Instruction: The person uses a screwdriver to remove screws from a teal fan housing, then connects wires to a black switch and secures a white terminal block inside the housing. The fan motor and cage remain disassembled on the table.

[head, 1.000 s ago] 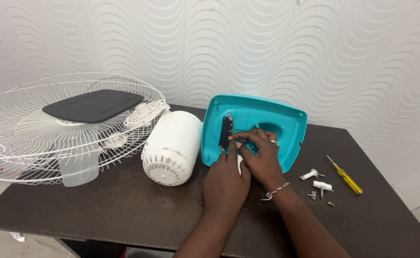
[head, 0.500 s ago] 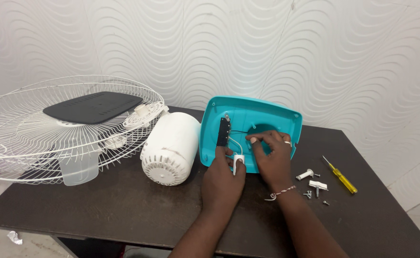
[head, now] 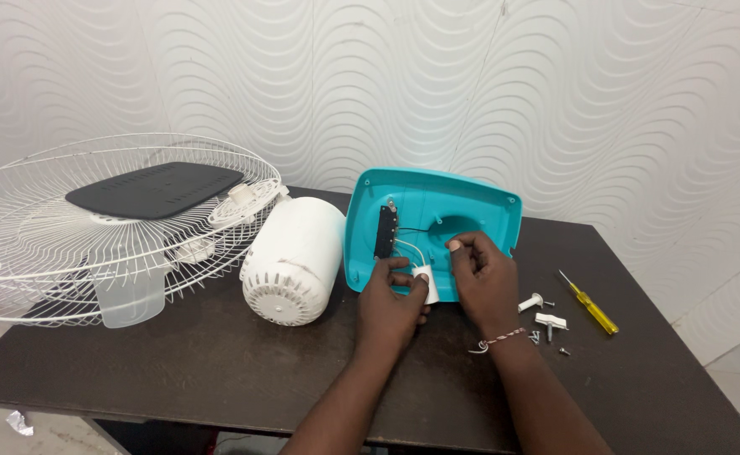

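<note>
A teal plastic fan base cover (head: 471,198) stands tilted on the dark table (head: 176,371), its hollow inside facing me. A black switch block (head: 385,232) with white wires sits inside it. My left hand (head: 391,303) pinches a small white part (head: 427,282) on the wires at the cover's lower edge. My right hand (head: 488,282) rests on the cover's inner face beside it, fingertips on the wires, a thread bracelet at the wrist.
A white motor housing (head: 294,259) lies left of the cover. White wire fan guards (head: 92,211) with a black panel (head: 155,190) on top fill the left side. Small white parts and screws (head: 542,316) and a yellow screwdriver (head: 589,303) lie at right.
The view has shifted slightly. My left hand has taken the small white part at the cover's lower edge, and my right hand has slid down and right on the inner face.
</note>
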